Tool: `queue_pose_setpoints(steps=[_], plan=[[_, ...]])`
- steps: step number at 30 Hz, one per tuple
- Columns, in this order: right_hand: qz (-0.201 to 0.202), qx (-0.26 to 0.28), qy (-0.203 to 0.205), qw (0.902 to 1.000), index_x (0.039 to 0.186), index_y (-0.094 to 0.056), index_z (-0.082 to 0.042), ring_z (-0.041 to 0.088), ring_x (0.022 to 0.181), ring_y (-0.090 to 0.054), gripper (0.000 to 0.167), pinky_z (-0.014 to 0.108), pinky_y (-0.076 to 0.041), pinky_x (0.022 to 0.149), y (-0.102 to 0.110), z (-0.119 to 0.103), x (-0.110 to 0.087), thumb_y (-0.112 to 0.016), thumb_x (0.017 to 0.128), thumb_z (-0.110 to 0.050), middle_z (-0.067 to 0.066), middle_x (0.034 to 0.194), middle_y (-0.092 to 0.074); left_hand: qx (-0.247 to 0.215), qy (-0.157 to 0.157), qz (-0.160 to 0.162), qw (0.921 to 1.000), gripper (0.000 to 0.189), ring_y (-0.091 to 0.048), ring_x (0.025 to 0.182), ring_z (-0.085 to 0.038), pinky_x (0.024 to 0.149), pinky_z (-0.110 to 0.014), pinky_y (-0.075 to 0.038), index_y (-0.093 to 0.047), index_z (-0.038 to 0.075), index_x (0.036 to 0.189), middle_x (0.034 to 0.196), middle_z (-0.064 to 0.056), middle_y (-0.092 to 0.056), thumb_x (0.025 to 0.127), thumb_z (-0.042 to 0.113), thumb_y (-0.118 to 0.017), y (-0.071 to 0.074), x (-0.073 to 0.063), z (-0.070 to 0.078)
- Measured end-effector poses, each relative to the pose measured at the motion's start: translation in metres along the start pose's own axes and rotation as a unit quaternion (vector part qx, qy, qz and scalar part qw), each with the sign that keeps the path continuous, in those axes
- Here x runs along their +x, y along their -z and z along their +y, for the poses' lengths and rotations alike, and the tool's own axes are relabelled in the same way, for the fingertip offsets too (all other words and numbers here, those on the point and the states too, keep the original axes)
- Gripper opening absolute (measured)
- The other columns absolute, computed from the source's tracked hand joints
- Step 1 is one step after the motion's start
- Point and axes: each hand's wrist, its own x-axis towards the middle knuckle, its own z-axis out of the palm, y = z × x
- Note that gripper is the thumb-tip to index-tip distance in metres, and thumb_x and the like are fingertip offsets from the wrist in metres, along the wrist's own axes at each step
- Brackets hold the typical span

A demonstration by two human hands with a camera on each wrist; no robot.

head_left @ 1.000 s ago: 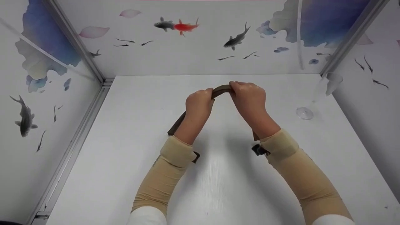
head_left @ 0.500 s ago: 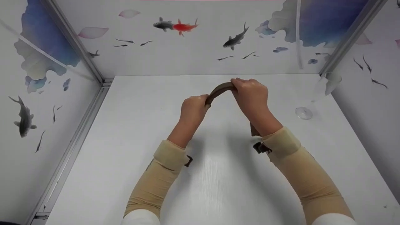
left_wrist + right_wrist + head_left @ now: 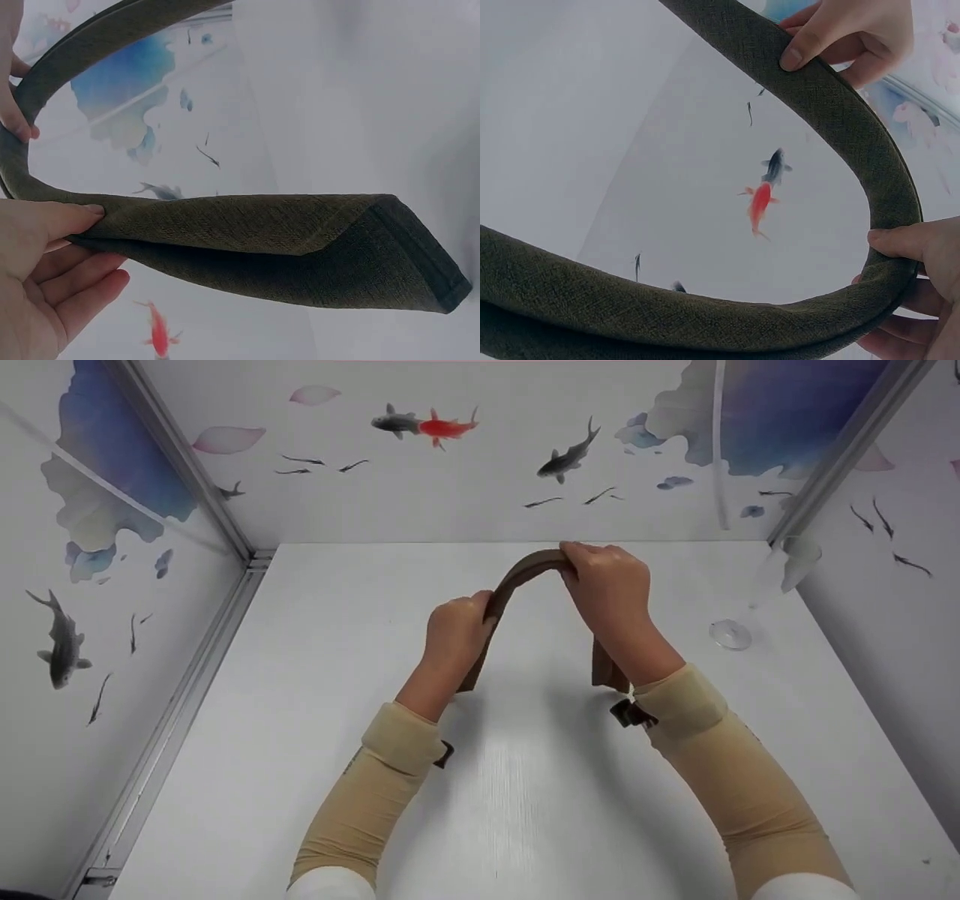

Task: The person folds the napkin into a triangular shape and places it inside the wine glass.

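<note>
A long strip of dark olive-brown woven cloth (image 3: 525, 564), folded lengthwise, arches above the white table between my hands. My left hand (image 3: 455, 634) pinches it on the left side, thumb on top and fingers beneath, as the left wrist view shows. Beyond that hand, the folded cloth (image 3: 240, 225) opens slightly, showing a dark inside and a stitched hem at its end. My right hand (image 3: 611, 589) grips the strip near the top of the arch. In the right wrist view the cloth (image 3: 889, 176) curves in a loop past both hands. Its right end hangs partly behind the right forearm.
A clear round disc (image 3: 730, 634) lies on the white table (image 3: 337, 735) at the right. Behind it, a transparent cup-like thing (image 3: 799, 561) is near the right wall. White panels (image 3: 465, 495) painted with fish enclose the back and sides.
My left hand has moved left and down, and my right hand slightly up and right. More cloth shows between them. The strip's left end has swung right, now hanging beside the left wrist.
</note>
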Motion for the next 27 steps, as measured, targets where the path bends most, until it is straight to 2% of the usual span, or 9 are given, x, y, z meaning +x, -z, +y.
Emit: queue_pose_setpoints(steps=[5,13,22,27], plan=[[-0.002,-0.003,0.006,1.0,0.099,-0.075,-0.009,0.032,0.074,-0.068,0.015,0.047,-0.053,0.058,-0.003,0.001,-0.001,-0.077,0.085,-0.011,0.007,0.093,-0.074,0.027,-0.027,0.014,0.9992,0.025,-0.07,0.073,-0.023,0.062,-0.036,-0.055,-0.069,0.002,0.111,0.085,-0.011,-0.073,0.089,0.013,-0.072,0.007,0.008,0.013],[-0.025,-0.021,0.012,0.9994,0.1,-0.075,-0.007,0.032,0.075,-0.068,0.016,0.045,-0.055,0.06,-0.006,0.0,-0.002,-0.075,0.085,-0.009,0.009,0.092,-0.074,0.107,-0.062,0.041,0.9915,0.028,-0.071,0.073,-0.021,0.06,-0.032,-0.056,-0.069,0.004,0.114,0.086,-0.01,-0.073,0.089,0.016,-0.073,0.012,0.023,0.033],[-0.021,-0.016,0.018,0.9995,0.097,-0.074,-0.006,0.031,0.073,-0.067,0.012,0.045,-0.053,0.057,-0.007,-0.004,-0.003,-0.074,0.086,-0.01,0.009,0.087,-0.073,0.16,-0.079,0.055,0.9825,0.022,-0.068,0.063,-0.019,0.054,-0.03,-0.054,-0.071,0.009,0.111,0.084,-0.008,-0.072,0.092,0.02,-0.07,0.014,0.037,0.05],[-0.016,-0.011,0.02,0.9996,0.092,-0.073,-0.006,0.03,0.071,-0.066,0.007,0.044,-0.052,0.055,-0.008,-0.006,-0.002,-0.073,0.087,-0.011,0.008,0.083,-0.071,0.178,-0.087,0.057,0.9785,0.011,-0.062,0.056,-0.016,0.05,-0.028,-0.05,-0.072,0.01,0.098,0.077,-0.006,-0.069,0.094,0.018,-0.066,0.014,0.043,0.058]])
